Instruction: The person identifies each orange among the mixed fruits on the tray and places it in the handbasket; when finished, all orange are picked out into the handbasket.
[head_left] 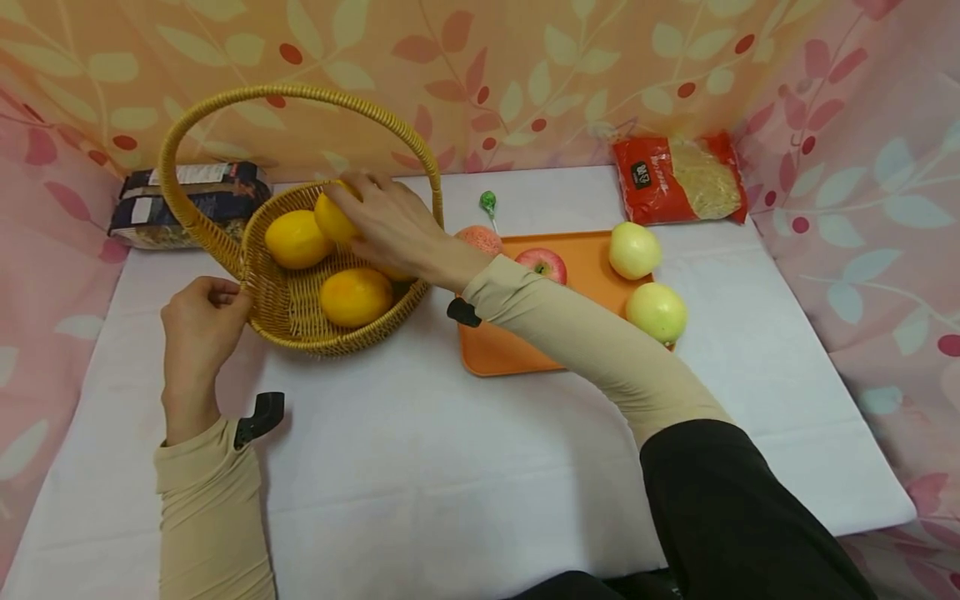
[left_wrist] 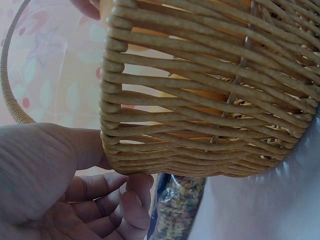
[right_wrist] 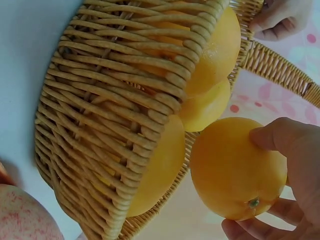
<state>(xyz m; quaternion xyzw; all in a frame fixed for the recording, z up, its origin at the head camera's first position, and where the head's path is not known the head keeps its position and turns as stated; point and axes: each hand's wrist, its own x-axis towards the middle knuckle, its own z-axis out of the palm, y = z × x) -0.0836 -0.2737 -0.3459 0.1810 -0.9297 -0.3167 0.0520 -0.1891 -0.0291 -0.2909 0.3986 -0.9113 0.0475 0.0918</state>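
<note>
A wicker basket [head_left: 300, 307] with a tall arched handle stands at the left of the table. My left hand [head_left: 205, 337] pinches its left rim between thumb and fingers; in the left wrist view the thumb lies over the rim and the fingertips [left_wrist: 136, 202] sit below it. At the basket's far side, my right hand [head_left: 405, 229] grips an orange [right_wrist: 239, 169], thumb on one side and fingers on the other, at the level of the rim. Several more yellow-orange fruits, such as one orange [head_left: 356, 297] in front, lie inside the basket.
Right of the basket is an orange tray [head_left: 510, 346] with a red apple [head_left: 543, 264], another reddish fruit [head_left: 480, 240] and two pale green fruits [head_left: 634, 250]. Behind stand a green lollipop [head_left: 488, 202], a red noodle bag [head_left: 678, 179] and a dark food bag [head_left: 217, 196].
</note>
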